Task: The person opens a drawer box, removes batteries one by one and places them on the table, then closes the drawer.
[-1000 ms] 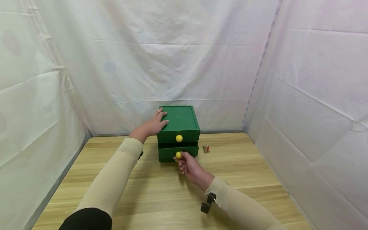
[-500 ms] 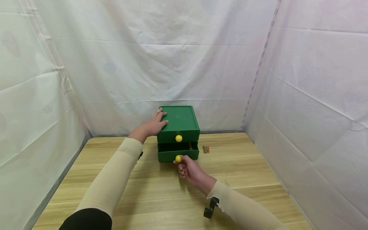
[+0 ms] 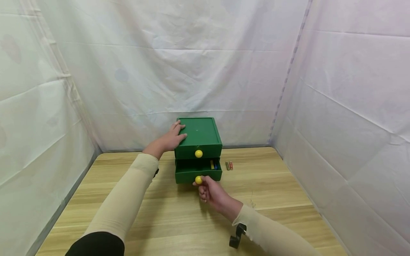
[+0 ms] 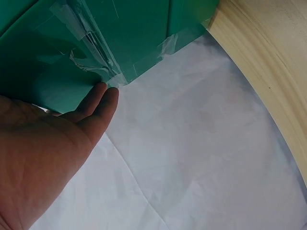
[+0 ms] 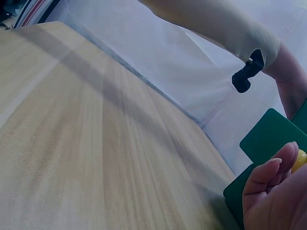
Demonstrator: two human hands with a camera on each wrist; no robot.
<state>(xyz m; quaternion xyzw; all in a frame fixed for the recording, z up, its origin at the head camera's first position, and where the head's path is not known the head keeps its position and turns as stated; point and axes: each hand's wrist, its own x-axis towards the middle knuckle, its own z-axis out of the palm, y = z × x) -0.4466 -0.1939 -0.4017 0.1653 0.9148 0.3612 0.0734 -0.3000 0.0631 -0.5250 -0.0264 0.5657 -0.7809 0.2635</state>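
Note:
A green two-drawer cabinet (image 3: 201,131) stands at the back of the table. My left hand (image 3: 169,139) rests on its top left edge with fingers spread; the left wrist view shows fingertips against the taped green side (image 4: 48,72). My right hand (image 3: 217,195) pinches the yellow knob (image 3: 198,180) of the lower drawer (image 3: 185,177), which is pulled partly out. Inside that drawer, at its right side, lie a yellow battery-like cylinder (image 3: 212,165) and a blue one (image 3: 216,166). The upper drawer (image 3: 184,153), with its own yellow knob (image 3: 198,154), is closed.
Two small batteries, one brownish (image 3: 227,166) and one red (image 3: 231,165), lie on the wooden table (image 3: 262,177) right of the cabinet. White cloth (image 3: 205,71) hangs behind and on both sides. A black wrist mount (image 3: 237,236) sticks out below the right sleeve.
The lower drawer has slid farther out toward me with my right hand on its knob, bringing the yellow and blue cylinders into view. My left hand has stayed on the cabinet.

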